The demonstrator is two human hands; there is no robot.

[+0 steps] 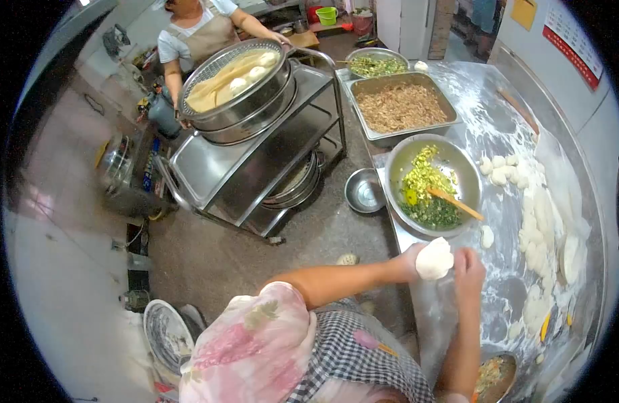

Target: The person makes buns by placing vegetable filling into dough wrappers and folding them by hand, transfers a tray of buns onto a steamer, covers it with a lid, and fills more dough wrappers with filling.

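My left hand (pixel 409 264) holds a round of white dough (pixel 435 258) over the near edge of the floured metal table. Just right of the dough is my right hand (pixel 469 270), its fingers curled closed; whether anything is pinched in them is hidden. Beyond my hands stands a large steel bowl (pixel 393 181) with chopped yellow egg (pixel 424 171) and chopped greens (pixel 434 213). A wooden spoon handle (pixel 457 203) leans out over its rim. A small piece of dough (pixel 487 236) lies beside this bowl.
A tray of brown filling (pixel 403 107) and a bowl of green filling (pixel 377 65) stand farther back. Dough pieces (pixel 503 170) lie on the right. At left, a co-worker (pixel 202 33) grips a steamer (pixel 239 84) with buns on a metal cart (pixel 209 171). A smaller bowl (pixel 364 191) sits beside the table.
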